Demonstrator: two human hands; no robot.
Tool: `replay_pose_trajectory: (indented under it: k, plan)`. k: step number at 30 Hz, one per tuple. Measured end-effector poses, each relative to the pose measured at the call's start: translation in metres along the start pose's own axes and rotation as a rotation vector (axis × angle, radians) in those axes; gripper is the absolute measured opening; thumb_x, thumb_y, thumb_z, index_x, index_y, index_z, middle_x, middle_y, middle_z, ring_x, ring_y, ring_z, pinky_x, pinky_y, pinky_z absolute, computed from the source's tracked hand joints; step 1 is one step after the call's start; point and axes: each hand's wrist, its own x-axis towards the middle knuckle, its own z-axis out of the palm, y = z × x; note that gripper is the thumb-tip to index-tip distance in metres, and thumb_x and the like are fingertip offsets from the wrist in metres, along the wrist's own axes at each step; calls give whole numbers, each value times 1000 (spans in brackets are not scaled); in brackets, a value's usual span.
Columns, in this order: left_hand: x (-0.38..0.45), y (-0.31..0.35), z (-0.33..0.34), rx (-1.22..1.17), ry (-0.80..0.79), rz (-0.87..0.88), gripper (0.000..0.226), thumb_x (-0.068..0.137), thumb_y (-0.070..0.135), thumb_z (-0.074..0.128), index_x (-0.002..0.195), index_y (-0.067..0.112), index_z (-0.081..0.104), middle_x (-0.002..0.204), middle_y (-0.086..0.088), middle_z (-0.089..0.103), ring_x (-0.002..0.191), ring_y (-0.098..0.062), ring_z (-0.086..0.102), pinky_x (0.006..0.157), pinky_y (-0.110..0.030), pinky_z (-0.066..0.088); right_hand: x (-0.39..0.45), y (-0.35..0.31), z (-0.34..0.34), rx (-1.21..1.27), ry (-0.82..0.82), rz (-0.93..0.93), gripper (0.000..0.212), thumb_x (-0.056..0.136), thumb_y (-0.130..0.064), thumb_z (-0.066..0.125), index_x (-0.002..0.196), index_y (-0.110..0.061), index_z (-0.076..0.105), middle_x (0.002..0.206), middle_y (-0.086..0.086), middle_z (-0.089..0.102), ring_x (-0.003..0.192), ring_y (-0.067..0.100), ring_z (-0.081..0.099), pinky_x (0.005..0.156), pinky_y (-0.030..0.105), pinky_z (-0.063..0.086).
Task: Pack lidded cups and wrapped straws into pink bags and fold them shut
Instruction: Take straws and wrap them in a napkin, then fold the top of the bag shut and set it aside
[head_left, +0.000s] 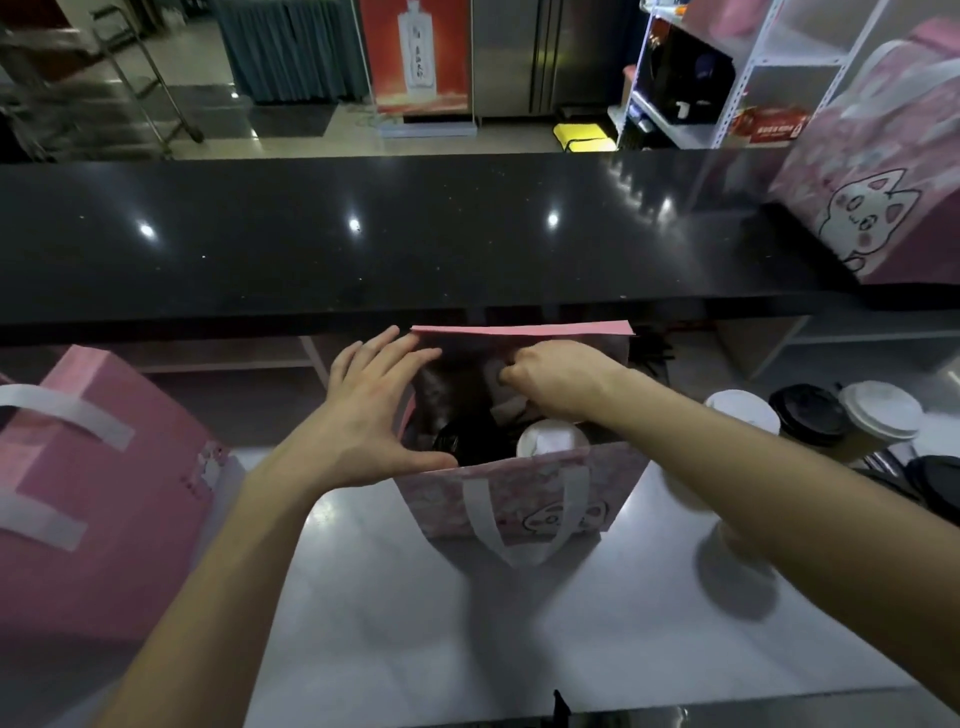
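Centrally, low in the frame, an open pink bag (519, 499) with a cartoon cat print and white handles stands on the pale grey tabletop (415, 623). Inside it, a white-lidded cup (550, 439) shows near the front wall, with a dark-lidded cup (462, 441) just to its left. The left hand (374, 410) is spread flat with straight fingers, resting against the bag's left edge, thumb touching the front rim; its grip is open and holds nothing. The right hand (556, 376) reaches into the bag mouth from the right with fingers curled; something pale seems to sit under them, but blur and shadow hide whether that grip is closed on anything, so I cannot tell. At the right edge of the frame, more lidded cups (831, 421), with white and black lids, stand close together on the tabletop. A second pink bag (104, 467) with white handles lies at the lower left. A third pink bag (883, 182) with the same cat print stands at the upper right on the black counter (363, 234) that crosses the middle of the frame.
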Motion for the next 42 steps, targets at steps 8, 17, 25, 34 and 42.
replay_pose_trajectory:
  k: [8,17,25,34,42]
  plan:
    - [-11,-13,6,-253,236,35,55,88,57,80,137,33,69,159,16,52,146,-9,50,119,-41,46,-62,1,-8,675,395,184,24,103,-36,73,126,-30,77,116,-16,76,106,1,71,94,25,59]
    - [-22,-26,23,-639,248,-42,55,93,62,75,138,33,65,135,18,70,125,-2,67,108,-31,56,-136,-3,49,1149,1106,502,19,98,-44,78,109,-29,79,102,-11,80,98,10,76,86,23,59]
    - [-12,-42,38,-669,-164,-32,140,43,75,99,156,39,24,176,21,12,163,-14,23,132,-47,30,-146,18,107,1339,493,460,91,51,-69,100,126,-38,60,163,-28,42,144,13,52,115,52,52]
    - [27,-60,28,-677,-298,-17,91,61,35,101,136,34,50,168,36,11,156,-21,35,121,-48,49,-106,72,90,1344,84,213,92,58,-47,101,136,-36,54,168,-43,3,148,-3,40,104,23,55]
    - [39,-70,23,-700,-233,-33,80,56,41,105,128,36,69,158,27,31,153,-21,42,124,-51,44,-87,98,93,1346,138,164,88,51,-58,106,123,-33,64,161,-33,29,150,12,44,118,48,50]
